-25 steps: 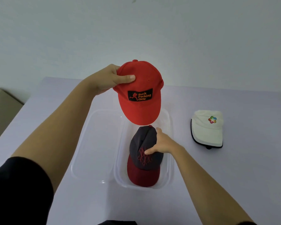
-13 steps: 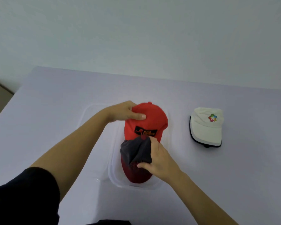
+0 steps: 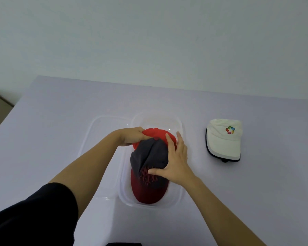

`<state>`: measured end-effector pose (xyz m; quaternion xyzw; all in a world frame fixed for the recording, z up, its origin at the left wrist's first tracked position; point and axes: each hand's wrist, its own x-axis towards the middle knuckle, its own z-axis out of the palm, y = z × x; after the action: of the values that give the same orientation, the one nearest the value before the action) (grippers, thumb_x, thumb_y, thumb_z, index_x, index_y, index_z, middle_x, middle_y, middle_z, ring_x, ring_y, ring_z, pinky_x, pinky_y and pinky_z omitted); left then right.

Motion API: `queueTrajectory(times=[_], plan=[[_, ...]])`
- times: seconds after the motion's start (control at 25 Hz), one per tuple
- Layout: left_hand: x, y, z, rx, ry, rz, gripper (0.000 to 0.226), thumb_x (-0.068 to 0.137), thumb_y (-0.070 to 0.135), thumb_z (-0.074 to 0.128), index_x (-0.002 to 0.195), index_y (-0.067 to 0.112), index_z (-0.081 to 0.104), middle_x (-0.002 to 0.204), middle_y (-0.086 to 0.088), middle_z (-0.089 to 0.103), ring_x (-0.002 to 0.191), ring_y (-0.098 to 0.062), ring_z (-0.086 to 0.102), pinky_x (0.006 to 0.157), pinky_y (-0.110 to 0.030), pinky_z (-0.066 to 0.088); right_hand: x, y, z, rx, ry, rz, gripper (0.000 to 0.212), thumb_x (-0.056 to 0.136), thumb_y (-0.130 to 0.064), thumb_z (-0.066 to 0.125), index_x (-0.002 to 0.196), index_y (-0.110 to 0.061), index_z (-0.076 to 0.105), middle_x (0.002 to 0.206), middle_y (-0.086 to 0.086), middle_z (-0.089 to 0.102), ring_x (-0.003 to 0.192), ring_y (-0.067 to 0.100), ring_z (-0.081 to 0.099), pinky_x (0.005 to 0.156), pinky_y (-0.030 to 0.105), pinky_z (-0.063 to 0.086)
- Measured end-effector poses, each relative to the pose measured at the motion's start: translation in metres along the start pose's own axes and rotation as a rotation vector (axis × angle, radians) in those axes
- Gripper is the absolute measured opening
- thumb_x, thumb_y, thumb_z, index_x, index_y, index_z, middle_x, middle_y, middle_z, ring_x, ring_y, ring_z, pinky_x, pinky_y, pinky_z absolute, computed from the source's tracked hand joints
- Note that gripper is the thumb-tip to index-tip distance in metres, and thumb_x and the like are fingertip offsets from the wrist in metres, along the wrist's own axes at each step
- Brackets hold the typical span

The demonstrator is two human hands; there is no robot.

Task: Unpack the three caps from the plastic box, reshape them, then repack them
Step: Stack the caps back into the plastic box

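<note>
A: Two caps sit in the box (image 3: 180, 197), the grey cap (image 3: 149, 155) overlapping the red cap (image 3: 156, 133).

B: Hands?

A: The left hand (image 3: 131, 136) grips the red cap's edge. The right hand (image 3: 176, 160) presses flat on the grey cap, fingers spread. The lid (image 3: 103, 132) lies beside the box, and the white cap (image 3: 222, 144) lies apart on the table (image 3: 60, 121).

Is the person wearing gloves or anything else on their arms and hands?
No gloves: the left hand and right hand are bare, with no ring, watch or bracelet showing. The left arm comes out of a short black sleeve. The right arm is bare as far as the picture shows.
</note>
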<state>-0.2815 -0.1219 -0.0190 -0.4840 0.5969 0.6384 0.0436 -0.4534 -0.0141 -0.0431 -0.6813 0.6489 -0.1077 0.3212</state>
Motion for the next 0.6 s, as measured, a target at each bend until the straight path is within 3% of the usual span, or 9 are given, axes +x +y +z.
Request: queueTrajectory(times=[0.08, 0.2, 0.36, 0.48, 0.6], plan=[[0.001, -0.005, -0.001, -0.020, 0.031, -0.009, 0.034, 0.094, 0.043, 0.049, 0.105, 0.015, 0.066, 0.100, 0.002, 0.069, 0.092, -0.014, 0.065, 0.082, -0.025, 0.052, 0.007, 0.006, -0.004, 0.027, -0.028, 0.014, 0.130, 0.054, -0.067, 0.076, 0.149, -0.028, -0.003, 0.155, 0.002, 0.004, 0.142, 0.027, 0.011, 0.117, 0.049, 0.021], [0.001, -0.018, 0.002, -0.137, 0.166, 0.045, 0.064, 0.085, 0.065, 0.047, 0.139, 0.029, 0.040, 0.135, 0.007, 0.049, 0.122, -0.016, 0.051, 0.104, -0.036, 0.043, 0.016, 0.014, -0.009, -0.041, -0.015, 0.018, 0.125, 0.054, -0.074, 0.070, 0.149, -0.026, 0.005, 0.147, 0.006, 0.028, 0.134, 0.027, 0.030, 0.114, 0.045, 0.024], [-0.002, -0.029, 0.008, -0.013, 0.143, 0.128, 0.092, 0.075, 0.038, 0.077, 0.147, 0.032, 0.021, 0.137, 0.006, 0.044, 0.122, -0.016, 0.050, 0.099, -0.030, 0.045, 0.021, 0.020, -0.004, -0.169, -0.026, 0.031, 0.125, 0.055, -0.082, 0.061, 0.149, -0.024, 0.003, 0.146, 0.009, 0.028, 0.135, 0.028, 0.029, 0.116, 0.050, 0.014], [0.001, -0.031, 0.005, 0.004, 0.148, 0.104, 0.096, 0.070, 0.028, 0.083, 0.145, 0.030, 0.024, 0.134, 0.004, 0.049, 0.117, -0.016, 0.055, 0.097, -0.033, 0.049, 0.021, 0.018, -0.001, -0.197, -0.033, -0.002, 0.123, 0.059, -0.081, 0.060, 0.150, -0.024, 0.000, 0.153, 0.010, 0.017, 0.143, 0.029, 0.018, 0.117, 0.053, 0.000], [0.004, -0.034, 0.002, -0.041, 0.169, 0.104, 0.094, 0.067, 0.028, 0.085, 0.143, 0.029, 0.029, 0.130, 0.003, 0.053, 0.113, -0.016, 0.058, 0.094, -0.035, 0.052, 0.025, 0.032, -0.016, -0.081, -0.019, -0.120, 0.120, 0.061, -0.078, 0.060, 0.151, -0.025, 0.002, 0.160, 0.003, -0.001, 0.148, 0.021, 0.000, 0.116, 0.048, -0.011]])
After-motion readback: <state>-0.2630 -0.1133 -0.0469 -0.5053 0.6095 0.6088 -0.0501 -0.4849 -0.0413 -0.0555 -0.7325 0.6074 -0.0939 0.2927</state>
